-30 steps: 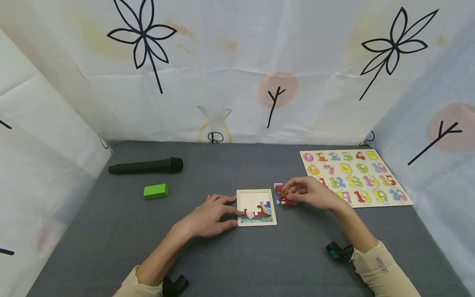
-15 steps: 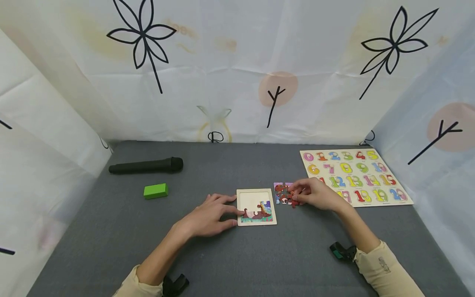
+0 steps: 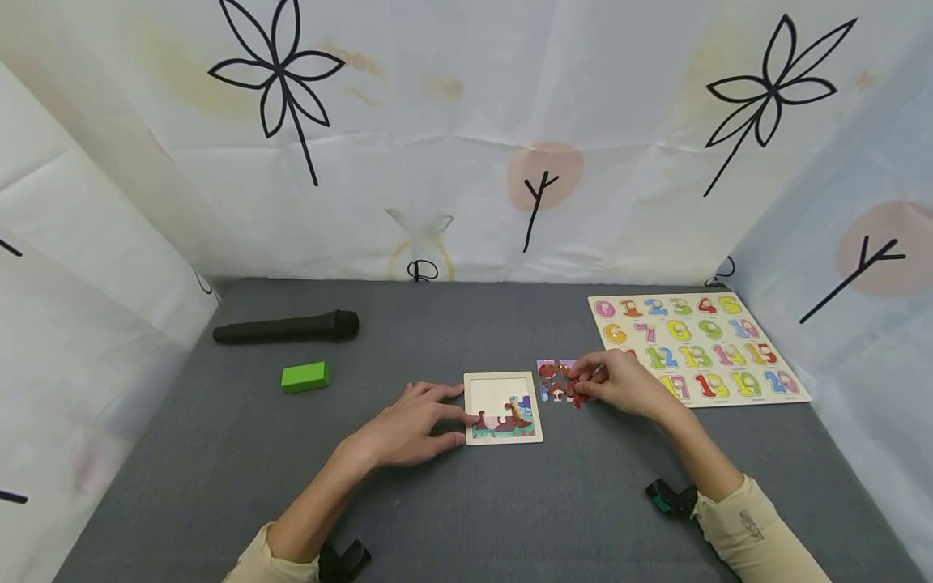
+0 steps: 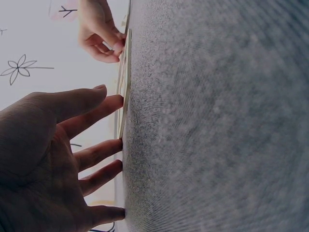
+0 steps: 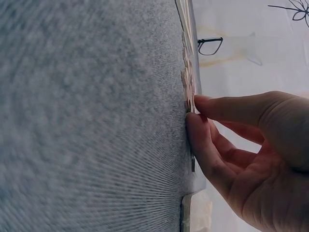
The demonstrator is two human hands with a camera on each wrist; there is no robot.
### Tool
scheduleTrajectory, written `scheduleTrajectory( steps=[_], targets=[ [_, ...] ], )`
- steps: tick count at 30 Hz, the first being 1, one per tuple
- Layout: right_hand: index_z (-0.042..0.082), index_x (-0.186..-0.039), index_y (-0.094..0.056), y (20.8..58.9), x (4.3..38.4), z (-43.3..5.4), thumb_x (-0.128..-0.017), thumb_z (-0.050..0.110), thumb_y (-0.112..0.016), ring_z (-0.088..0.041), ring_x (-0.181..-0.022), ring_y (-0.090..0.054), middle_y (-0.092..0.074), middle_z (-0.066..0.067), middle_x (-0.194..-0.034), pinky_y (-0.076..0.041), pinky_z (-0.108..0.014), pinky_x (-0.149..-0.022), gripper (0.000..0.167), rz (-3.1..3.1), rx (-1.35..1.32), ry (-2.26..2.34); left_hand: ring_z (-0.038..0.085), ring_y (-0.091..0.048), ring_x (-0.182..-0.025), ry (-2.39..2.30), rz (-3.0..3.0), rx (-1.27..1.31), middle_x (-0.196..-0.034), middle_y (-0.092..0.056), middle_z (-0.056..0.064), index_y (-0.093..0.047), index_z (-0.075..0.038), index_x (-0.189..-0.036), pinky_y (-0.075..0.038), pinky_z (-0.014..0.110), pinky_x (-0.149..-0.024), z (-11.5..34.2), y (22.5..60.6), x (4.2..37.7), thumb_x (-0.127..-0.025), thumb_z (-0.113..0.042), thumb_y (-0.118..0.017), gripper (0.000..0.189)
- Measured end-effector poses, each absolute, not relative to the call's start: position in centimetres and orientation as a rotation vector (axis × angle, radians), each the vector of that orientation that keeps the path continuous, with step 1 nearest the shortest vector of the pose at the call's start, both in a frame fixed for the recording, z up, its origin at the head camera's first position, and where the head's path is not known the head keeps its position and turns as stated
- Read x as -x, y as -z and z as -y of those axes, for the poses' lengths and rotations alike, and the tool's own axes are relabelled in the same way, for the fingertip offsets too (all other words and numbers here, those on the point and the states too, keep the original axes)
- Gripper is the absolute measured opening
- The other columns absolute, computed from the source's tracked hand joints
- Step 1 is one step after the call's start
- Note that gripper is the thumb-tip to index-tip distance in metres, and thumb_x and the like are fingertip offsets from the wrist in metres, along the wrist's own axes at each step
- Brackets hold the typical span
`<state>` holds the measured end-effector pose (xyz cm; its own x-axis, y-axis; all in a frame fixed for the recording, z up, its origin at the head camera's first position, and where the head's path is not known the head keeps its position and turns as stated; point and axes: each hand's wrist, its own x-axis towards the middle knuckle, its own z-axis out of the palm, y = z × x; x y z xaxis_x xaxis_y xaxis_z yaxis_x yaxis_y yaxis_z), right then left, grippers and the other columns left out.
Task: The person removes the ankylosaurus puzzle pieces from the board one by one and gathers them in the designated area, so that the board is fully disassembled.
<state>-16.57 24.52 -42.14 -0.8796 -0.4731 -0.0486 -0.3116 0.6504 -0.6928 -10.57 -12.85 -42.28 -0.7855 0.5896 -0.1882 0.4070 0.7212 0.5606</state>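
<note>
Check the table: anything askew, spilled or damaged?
Nothing stands out. Loose puzzle pieces beside the partly filled tray look normal mid-assembly. Microphone, green block and number board rest on the table; no spill or breakage visible.

On the table point(image 3: 401, 518), near the middle: tray point(image 3: 488, 393), fitted pieces point(image 3: 513, 423) in its near and right part. Left hand point(image 3: 419, 425) at tray's left edge, fingertips against it. Just right of tray: loose pieces point(image 3: 550, 382); right hand point(image 3: 615, 382) at their right end, end piece point(image 3: 579, 401) between thumb and finger. Farther right and behind: number board point(image 3: 703, 342). Left, well apart from tray: block point(image 3: 304, 377), microphone point(image 3: 284, 328) behind it. Curtain point(image 3: 452, 105) behind table.
</note>
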Motion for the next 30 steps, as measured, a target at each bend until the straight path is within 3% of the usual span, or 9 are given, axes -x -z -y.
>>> scheduleTrajectory(
  steps=[11, 22, 26, 30],
  targets=[
    [-0.002, -0.108, -0.078, 41.8, 16.2, -23.5, -0.097, 0.006, -0.08, -0.009, -0.072, -0.069, -0.076, -0.011, -0.09, -0.053, -0.021, -0.064, 0.014, -2.495, 0.678, 1.203, 0.039, -0.04, -0.157, -0.717, -2.581, -0.765, -0.171, -0.049, 0.009, -0.075, -0.029, -0.141, -0.024, 0.077, -0.129, 12.9, 42.5, 10.6, -0.106, -0.032, -0.071, 0.036],
    [-0.008, -0.112, -0.075, 42.8, 16.4, -21.5, -0.098, 0.0, -0.077, -0.021, -0.075, -0.075, -0.077, -0.022, -0.097, -0.065, -0.027, -0.072, 0.017, -2.299, 0.827, 1.354, 0.039, -0.04, -0.157, -0.729, -2.576, -0.765, -0.171, -0.048, 0.009, -0.075, -0.028, -0.14, -0.025, 0.078, -0.128, 12.9, 42.4, 10.6, -0.106, -0.032, -0.071, 0.035],
    [-0.008, -0.113, -0.075, 42.9, 16.3, -20.7, -0.098, 0.001, -0.077, -0.019, -0.075, -0.073, -0.078, -0.023, -0.097, -0.063, -0.025, -0.071, 0.018, -2.264, 0.852, 1.363, 0.039, -0.041, -0.156, -0.73, -2.572, -0.764, -0.171, -0.049, 0.009, -0.075, -0.028, -0.141, -0.026, 0.078, -0.127, 12.9, 42.4, 10.6, -0.106, -0.032, -0.071, 0.036],
    [-0.007, -0.114, -0.076, 43.0, 16.3, -19.6, -0.098, 0.002, -0.077, -0.009, -0.077, -0.07, -0.078, -0.023, -0.097, -0.06, -0.021, -0.072, 0.018, -2.238, 0.841, 1.351, 0.039, -0.041, -0.155, -0.73, -2.573, -0.767, -0.17, -0.05, 0.009, -0.075, -0.029, -0.141, -0.029, 0.077, -0.126, 12.9, 42.4, 10.6, -0.106, -0.032, -0.07, 0.036]
  ],
)
